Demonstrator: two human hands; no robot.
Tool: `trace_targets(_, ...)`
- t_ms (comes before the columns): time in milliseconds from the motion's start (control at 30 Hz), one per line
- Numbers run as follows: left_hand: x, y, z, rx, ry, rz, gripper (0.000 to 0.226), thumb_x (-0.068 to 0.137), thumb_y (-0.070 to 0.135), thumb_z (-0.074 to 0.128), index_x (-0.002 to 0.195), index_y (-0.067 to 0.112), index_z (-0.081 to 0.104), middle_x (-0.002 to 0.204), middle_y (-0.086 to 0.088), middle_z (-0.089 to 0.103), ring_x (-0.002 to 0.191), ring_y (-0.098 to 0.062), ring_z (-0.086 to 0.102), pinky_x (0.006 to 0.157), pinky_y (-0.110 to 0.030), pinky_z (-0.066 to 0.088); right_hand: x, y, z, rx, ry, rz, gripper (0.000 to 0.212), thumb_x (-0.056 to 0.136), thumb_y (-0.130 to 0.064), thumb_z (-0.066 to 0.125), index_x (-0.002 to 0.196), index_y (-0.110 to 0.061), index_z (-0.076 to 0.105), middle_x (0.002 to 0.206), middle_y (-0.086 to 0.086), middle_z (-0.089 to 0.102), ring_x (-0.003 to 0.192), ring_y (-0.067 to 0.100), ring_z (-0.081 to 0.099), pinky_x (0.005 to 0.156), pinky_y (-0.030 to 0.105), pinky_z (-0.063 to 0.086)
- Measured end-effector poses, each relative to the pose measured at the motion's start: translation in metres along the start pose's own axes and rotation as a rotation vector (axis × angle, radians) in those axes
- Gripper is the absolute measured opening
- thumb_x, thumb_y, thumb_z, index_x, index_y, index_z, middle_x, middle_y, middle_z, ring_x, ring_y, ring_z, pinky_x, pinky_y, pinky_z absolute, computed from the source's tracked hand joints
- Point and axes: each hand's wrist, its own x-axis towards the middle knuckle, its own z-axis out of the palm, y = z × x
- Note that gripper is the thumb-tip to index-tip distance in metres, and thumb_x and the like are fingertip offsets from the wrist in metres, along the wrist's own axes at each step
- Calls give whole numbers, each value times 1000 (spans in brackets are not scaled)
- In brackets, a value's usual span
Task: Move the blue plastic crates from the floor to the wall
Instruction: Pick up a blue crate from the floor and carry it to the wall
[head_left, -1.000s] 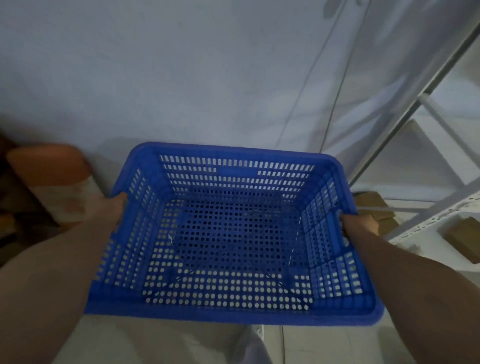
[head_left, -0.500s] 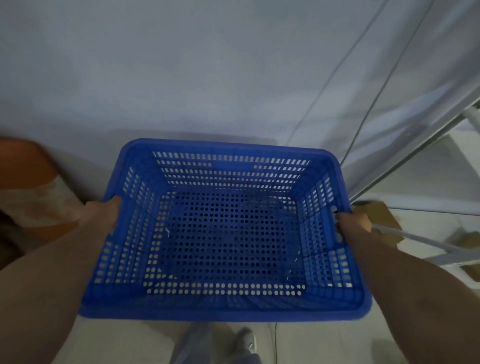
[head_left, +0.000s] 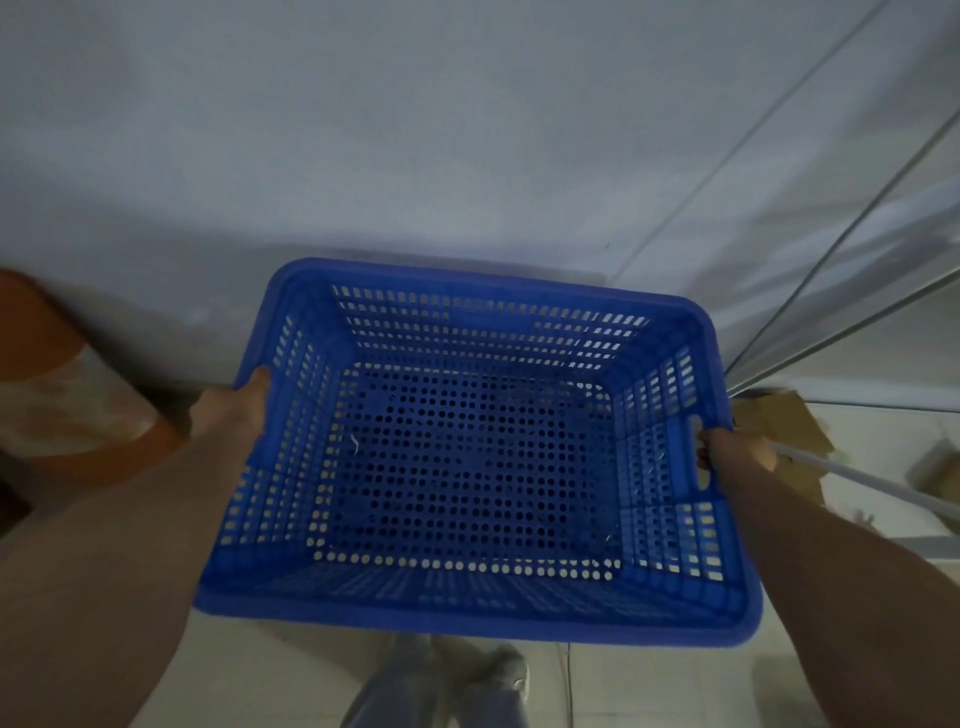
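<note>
Left hand (head_left: 228, 415) and right hand (head_left: 737, 452) are gripping the blue perforated crate (head_left: 467, 457) by its short ends, long axis lying parallel to the wall (head_left: 415, 130) just beyond.

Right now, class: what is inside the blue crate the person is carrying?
Nothing shows inside the blue crate: only its perforated bottom, with dark patches through the holes. The near wall's inner face is foreshortened, hiding little.

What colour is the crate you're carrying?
Blue, with perforated walls and floor; the crate shows plainly in the head view.
</note>
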Motion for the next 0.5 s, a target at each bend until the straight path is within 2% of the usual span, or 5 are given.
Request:
trace_targets(67, 4, 1, 2, -60, 2, -31, 84, 76, 73, 46, 98, -5, 71, 87, -22, 72, 52, -26, 57, 49, -32, 39, 1, -4, 7, 19, -4, -7, 18, 81, -22, 64, 69, -12, 55, 65, 10, 58, 64, 29, 61, 67, 40, 54)
trace_targets(133, 9, -2, 7, -105, -3, -51, 86, 75, 75, 47, 100, -4, 71, 89, -22, 72, 50, -24, 55, 46, -31, 38, 7, -6, 17, 12, -20, 1, 16, 80, -23, 64, 72, -11, 56, 65, 10, 58, 62, 28, 60, 63, 37, 52)
trace_targets(267, 18, 0, 24, -90, -16, -82, 76, 79, 73, 47, 83, 0, 68, 79, -17, 66, 55, -26, 53, 60, -35, 41, 26, -8, 38, 11, -45, 29, 15, 81, -21, 63, 81, -6, 60, 75, 11, 61, 67, 26, 61, 60, 34, 50)
trace_targets(400, 32, 8, 52, -63, -31, -60, 61, 88, 62, 48, 59, 7, 51, 54, -4, 51, 52, -22, 41, 63, -35, 39, 50, -7, 59, -1, -79, 86, 23, 81, -21, 63, 99, -5, 65, 93, 13, 66, 79, 27, 65, 64, 36, 53)
trace_targets(500, 45, 9, 73, -37, -39, -33, 55, 95, 52, 43, 81, 1, 59, 63, -7, 58, 52, -16, 32, 65, -34, 34, 63, 2, 68, -119, -64, 29, 26, 86, -21, 57, 104, -5, 66, 92, 14, 65, 68, 26, 61, 51, 28, 46)
